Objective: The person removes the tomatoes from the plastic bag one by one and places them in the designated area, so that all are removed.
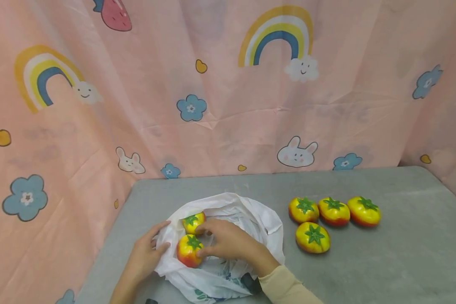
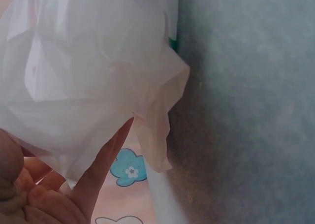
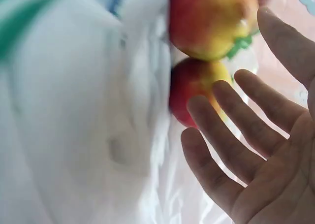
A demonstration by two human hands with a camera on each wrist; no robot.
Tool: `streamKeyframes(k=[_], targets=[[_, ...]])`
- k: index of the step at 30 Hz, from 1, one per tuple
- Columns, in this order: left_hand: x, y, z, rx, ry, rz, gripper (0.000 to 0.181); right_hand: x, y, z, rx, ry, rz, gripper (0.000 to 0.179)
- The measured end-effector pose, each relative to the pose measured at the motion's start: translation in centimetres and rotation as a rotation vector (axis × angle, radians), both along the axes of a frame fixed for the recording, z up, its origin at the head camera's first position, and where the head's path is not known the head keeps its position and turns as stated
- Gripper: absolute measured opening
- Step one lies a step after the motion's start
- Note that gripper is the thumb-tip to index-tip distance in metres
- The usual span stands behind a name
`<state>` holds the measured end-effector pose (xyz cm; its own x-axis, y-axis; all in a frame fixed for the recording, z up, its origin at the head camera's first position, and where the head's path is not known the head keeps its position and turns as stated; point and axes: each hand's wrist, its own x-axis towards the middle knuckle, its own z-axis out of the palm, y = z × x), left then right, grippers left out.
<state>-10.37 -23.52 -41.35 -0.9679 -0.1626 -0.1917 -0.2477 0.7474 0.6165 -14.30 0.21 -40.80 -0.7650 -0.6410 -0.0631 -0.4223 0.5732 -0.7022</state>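
A white plastic bag (image 1: 216, 280) lies wide open on the table. Two yellow-red toy tomatoes with green star-shaped tops are inside: a nearer tomato (image 1: 188, 255) and a farther tomato (image 1: 190, 226). Over the bag's mouth reaches my right hand (image 1: 228, 240), its fingertips close to both tomatoes. In the right wrist view the right hand (image 3: 261, 150) has its fingers spread, gripping neither tomato. My left hand (image 1: 146, 253) touches the bag's left rim from outside. The left wrist view shows the left hand (image 2: 54, 199) with one finger straight against the plastic, other fingers partly hidden.
On the grey table (image 1: 384, 261), to the right of the bag, three toy tomatoes stand in a row, including a middle tomato (image 1: 334, 212). A single tomato (image 1: 313, 238) sits in front of them. A pink patterned curtain (image 1: 228, 143) hangs behind the table.
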Motion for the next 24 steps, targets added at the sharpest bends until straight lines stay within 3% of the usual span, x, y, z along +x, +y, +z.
streamKeyframes(k=[11,14,24], targets=[[0.2,0.0,0.0,0.005,0.02,-0.008,0.06,1.0,-1.3,-1.1,0.133,0.024,-0.013,0.066],[0.1,0.0,0.0,0.002,0.019,-0.01,0.061,1.1,-1.3,-0.9,0.123,0.004,-0.022,0.065],[0.2,0.2,0.1,-0.004,0.006,-0.007,0.062,0.5,1.3,0.0,0.053,0.086,0.025,0.064]])
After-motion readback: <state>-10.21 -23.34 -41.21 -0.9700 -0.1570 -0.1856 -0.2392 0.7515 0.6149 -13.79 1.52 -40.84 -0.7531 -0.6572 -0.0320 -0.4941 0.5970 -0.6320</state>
